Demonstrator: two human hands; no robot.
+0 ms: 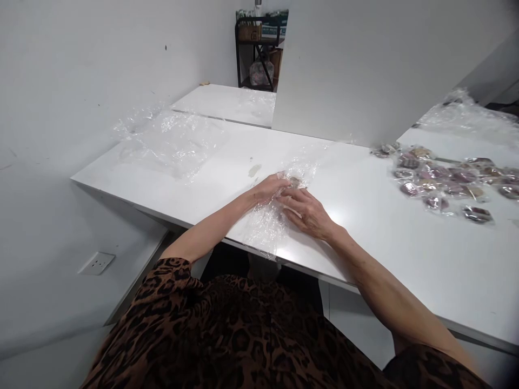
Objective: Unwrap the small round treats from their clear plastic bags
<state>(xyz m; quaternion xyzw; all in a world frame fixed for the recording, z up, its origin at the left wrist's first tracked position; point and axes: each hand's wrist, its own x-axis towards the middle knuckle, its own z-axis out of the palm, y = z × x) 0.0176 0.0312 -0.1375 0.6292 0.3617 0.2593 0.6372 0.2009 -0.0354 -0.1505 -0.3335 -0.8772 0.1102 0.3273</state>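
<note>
A sheet of clear plastic film [263,233] lies in front of me, its near end reaching the table's front edge. A small greenish-brown piece [295,182] shows through the film; its kind is hard to make out. From the left, my left hand [269,189] is closed on the film beside this piece, its fingertips partly hidden by the wrap. My right hand [307,212] comes from the right with bent fingers pressed on the same film, close to the left fingertips.
More clear film [174,138] lies spread at the table's left. Several small film-wrapped pieces [446,181], purplish and brown, are grouped on the right. A white upright panel [357,70] borders the white table [385,259] at the back. Beyond it stands a black shelf rack [238,54].
</note>
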